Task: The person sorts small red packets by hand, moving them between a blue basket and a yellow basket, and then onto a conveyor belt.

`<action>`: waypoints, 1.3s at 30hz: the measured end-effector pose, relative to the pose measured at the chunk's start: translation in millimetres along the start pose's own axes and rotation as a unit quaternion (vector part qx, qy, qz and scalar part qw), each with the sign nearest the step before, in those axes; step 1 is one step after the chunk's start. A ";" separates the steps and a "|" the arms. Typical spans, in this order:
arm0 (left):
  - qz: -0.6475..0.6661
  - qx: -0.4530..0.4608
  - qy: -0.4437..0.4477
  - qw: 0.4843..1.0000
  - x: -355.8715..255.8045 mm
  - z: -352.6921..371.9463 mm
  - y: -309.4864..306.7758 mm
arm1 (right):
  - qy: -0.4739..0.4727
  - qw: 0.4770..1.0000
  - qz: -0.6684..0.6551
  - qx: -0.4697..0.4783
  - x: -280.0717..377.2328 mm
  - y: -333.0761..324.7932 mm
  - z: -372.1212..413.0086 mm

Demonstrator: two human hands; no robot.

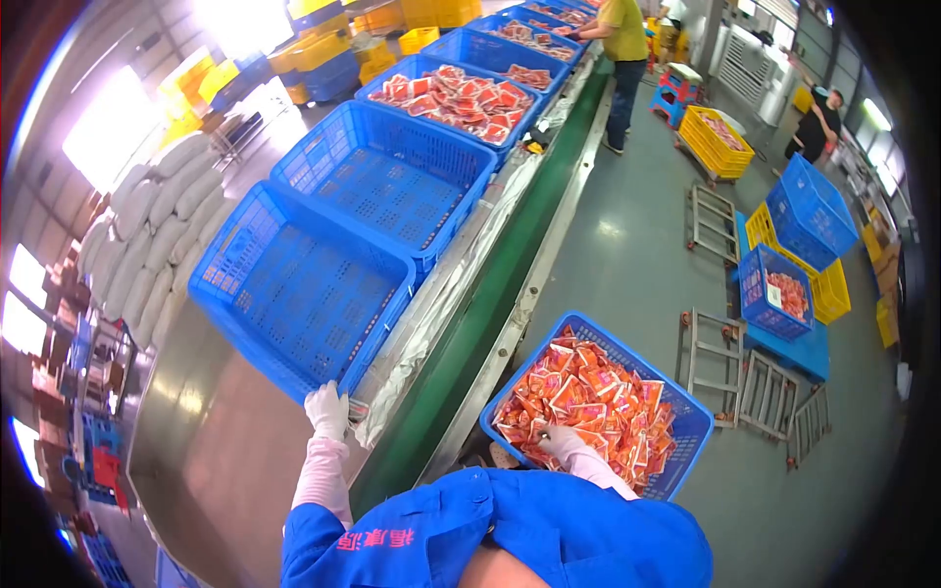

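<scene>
My left hand (327, 412), in a white glove, grips the near corner of an empty blue crate (314, 367) at the end of the line. My right hand (561, 443), also gloved, rests at the near side of a second blue crate (692, 431), which is heaped with small red-and-orange packets (598, 402). Its fingers point left against the packets, and whether they pinch one is too small to make out. Between the two crates runs a green conveyor belt (461, 377) with metal side rails.
Another empty blue crate (392, 196) stands just beyond, then crates with packets (451, 98). A person in a yellow shirt (624, 34) works along the belt. Metal frames (714, 363) and stacked crates (809, 211) stand right; white sacks (157, 225) lie left.
</scene>
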State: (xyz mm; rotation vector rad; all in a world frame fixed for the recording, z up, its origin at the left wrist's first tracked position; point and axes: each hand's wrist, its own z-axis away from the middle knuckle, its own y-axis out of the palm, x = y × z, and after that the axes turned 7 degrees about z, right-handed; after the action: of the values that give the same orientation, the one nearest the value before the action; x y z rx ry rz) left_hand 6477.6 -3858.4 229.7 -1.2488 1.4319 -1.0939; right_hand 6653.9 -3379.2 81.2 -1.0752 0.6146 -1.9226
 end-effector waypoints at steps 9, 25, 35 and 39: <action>0.050 -0.047 0.045 0.997 7.3 -7.9 -26.1 | -0.059 0.995 -0.024 0.080 21.4 25.4 6.1; 0.137 -0.228 0.111 0.958 0.8 -35.6 -222.6 | -0.261 0.926 -0.194 -0.192 273.1 -190.8 -4.3; 0.238 -0.069 0.172 0.953 -96.7 71.6 -181.9 | -0.179 0.830 -0.504 -0.157 336.5 -180.3 -1.7; 0.278 0.007 0.191 0.941 -92.0 75.0 -191.5 | -0.236 0.848 -0.371 -0.296 332.3 -149.1 -22.4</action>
State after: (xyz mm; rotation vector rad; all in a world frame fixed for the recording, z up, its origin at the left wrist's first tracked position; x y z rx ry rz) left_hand 6592.5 -3788.6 410.5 -0.5631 1.9108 -0.9700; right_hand 6474.9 -3579.0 328.5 -2.3803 0.5586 -1.9771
